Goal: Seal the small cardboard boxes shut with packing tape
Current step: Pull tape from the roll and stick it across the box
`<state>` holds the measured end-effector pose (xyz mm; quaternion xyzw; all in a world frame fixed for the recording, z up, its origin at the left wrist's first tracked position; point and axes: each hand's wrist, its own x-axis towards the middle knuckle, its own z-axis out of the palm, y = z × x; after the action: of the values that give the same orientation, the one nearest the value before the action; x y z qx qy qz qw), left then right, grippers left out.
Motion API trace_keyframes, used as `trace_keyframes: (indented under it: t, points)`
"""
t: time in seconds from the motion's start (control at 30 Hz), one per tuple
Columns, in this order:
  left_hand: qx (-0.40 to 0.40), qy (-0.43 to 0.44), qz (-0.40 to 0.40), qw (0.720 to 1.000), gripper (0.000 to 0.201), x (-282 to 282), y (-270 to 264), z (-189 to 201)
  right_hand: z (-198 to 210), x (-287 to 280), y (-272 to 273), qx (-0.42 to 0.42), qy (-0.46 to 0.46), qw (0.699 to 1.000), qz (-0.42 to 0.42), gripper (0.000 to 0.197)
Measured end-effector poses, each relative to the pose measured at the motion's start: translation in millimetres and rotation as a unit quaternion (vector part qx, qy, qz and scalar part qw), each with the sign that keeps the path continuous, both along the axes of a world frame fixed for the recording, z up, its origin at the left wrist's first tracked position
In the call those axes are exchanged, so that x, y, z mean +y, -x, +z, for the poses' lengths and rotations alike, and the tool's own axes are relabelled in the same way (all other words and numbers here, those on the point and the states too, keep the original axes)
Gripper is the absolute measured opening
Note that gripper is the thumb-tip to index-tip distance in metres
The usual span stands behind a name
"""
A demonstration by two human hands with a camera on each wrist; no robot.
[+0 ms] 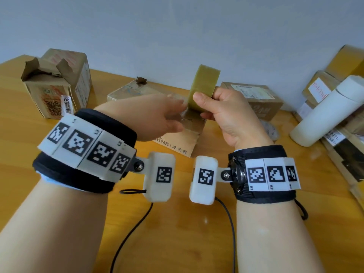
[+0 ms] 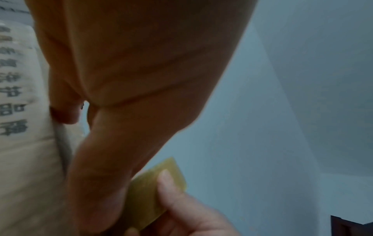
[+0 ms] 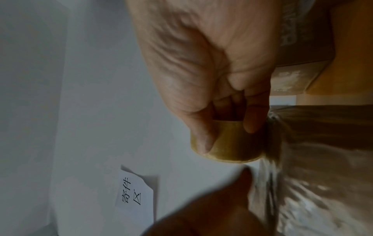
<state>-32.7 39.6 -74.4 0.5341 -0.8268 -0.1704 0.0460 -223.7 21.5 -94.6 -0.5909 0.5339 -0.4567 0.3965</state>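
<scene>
A small cardboard box (image 1: 177,146) with printed lettering lies on the wooden table under both hands; it also shows as box (image 2: 20,159) and box (image 3: 322,175). My right hand (image 1: 226,115) grips a yellowish roll of packing tape (image 1: 204,83) just above the box, thumb on the outer face and fingers through the core. A shiny strip of tape runs from the roll down onto the box top. My left hand (image 1: 157,117) reaches in with fingers stretched out and presses on that strip beside the roll (image 3: 232,143). Its fingertips are blurred.
A torn open box (image 1: 49,91) stands at the back left. A flat box (image 1: 126,91) and a labelled box (image 1: 254,99) lie behind the hands. A white bottle (image 1: 325,111) leans on stacked parcels (image 1: 346,138) at the right. Cables trail over the table (image 1: 177,243).
</scene>
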Motion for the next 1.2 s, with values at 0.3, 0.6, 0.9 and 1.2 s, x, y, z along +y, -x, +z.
trace_keyframes:
  t: [0.3, 0.6, 0.9, 1.2]
  points:
    - [0.052, 0.013, 0.016, 0.998, 0.041, 3.8, 0.8, 1.7, 10.2, 4.5, 8.8, -0.002, 0.010, 1.000, -0.014, 0.015]
    - [0.126, 0.082, 0.062, 0.987, 0.039, 6.8, 1.4, 8.0, 14.0, 24.3, 27.8, 0.072, -0.059, 0.987, -0.132, 0.012]
    - [0.173, 0.179, 0.103, 0.963, 0.025, 15.8, 23.6, 11.0, 8.3, 53.7, 64.4, 0.440, -0.204, 0.858, -0.167, 0.037]
    - [0.214, 0.102, 0.106, 0.966, 0.018, 11.4, 14.6, 5.4, -17.0, 71.1, 61.1, 0.500, -0.258, 0.821, -0.102, 0.027]
